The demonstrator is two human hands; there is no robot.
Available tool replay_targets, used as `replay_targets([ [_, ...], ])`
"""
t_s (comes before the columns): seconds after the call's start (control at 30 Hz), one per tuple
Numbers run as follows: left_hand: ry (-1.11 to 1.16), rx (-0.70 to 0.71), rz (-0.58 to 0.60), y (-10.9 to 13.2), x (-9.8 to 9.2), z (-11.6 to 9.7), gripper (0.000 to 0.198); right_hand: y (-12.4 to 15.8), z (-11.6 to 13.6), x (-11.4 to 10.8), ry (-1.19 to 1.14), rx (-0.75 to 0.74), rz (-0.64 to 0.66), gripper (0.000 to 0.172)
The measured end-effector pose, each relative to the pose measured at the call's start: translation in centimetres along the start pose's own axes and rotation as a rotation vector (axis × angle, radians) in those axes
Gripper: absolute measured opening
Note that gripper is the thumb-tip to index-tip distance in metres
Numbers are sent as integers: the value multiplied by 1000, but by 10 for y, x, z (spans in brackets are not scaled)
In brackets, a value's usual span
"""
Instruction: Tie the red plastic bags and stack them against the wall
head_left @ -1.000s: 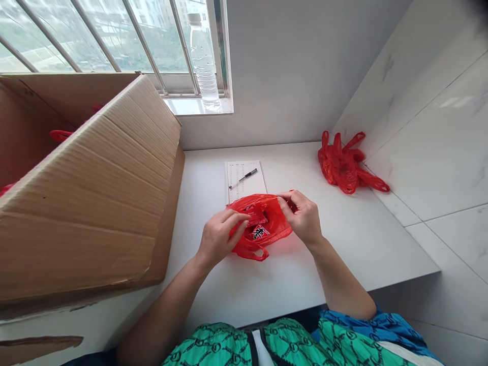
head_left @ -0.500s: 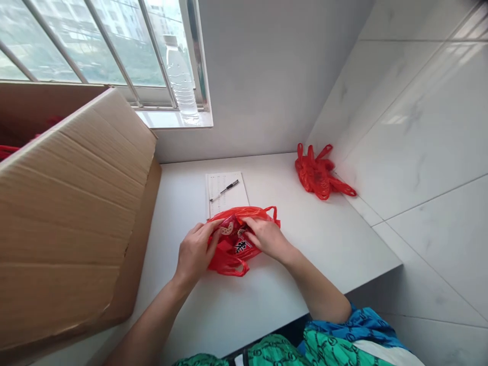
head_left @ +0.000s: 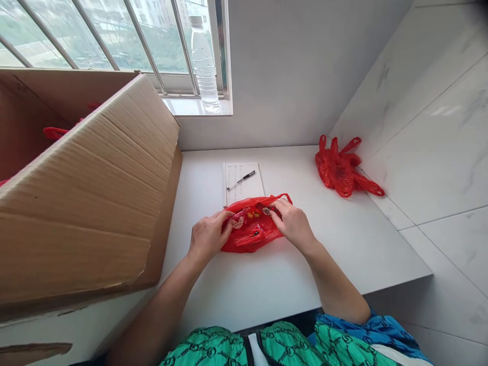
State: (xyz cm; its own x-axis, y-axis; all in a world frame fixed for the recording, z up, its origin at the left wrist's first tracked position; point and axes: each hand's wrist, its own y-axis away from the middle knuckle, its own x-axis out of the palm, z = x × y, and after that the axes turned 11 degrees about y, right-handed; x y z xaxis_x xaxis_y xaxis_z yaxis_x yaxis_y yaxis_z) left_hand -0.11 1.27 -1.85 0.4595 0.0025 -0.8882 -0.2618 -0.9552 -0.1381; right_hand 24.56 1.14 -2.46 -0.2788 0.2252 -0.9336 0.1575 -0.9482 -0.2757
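The head-worn camera looks forward and down (fairly near).

the bag [head_left: 244, 246] is thin, glossy plastic, the box [head_left: 91, 203] matt, ridged cardboard, the tabletop [head_left: 251, 290] smooth.

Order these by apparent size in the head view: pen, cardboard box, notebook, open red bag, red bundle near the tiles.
1. Cardboard box
2. Open red bag, red bundle: too alike to rank
3. Notebook, visible part
4. Pen
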Motion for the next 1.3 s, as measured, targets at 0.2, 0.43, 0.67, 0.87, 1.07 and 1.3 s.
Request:
replay_targets([
  [0.2,-34,72,-44,1,6,4,30,0,0,1,-49,-22,-1,17],
  [0.43,21,210,-93,-2,8,8,34,1,1,-1,-68,-40,-78,20],
  [0.67,207,480,-119,3,-6,-10,28,-1,-7,-15,-113,148,-439,25],
  [0.87,218,551,78,8,-1,-17,24,-2,-27,-22,-250,180,-261,27],
  [1.07,867,220,-157,16,-40,-28,15,-3,-26,-52,-698,129,-198,20],
  [1.3,1373,151,-649,-1,-87,-63,12,-32,5,-104,-1066,75,-296,17],
])
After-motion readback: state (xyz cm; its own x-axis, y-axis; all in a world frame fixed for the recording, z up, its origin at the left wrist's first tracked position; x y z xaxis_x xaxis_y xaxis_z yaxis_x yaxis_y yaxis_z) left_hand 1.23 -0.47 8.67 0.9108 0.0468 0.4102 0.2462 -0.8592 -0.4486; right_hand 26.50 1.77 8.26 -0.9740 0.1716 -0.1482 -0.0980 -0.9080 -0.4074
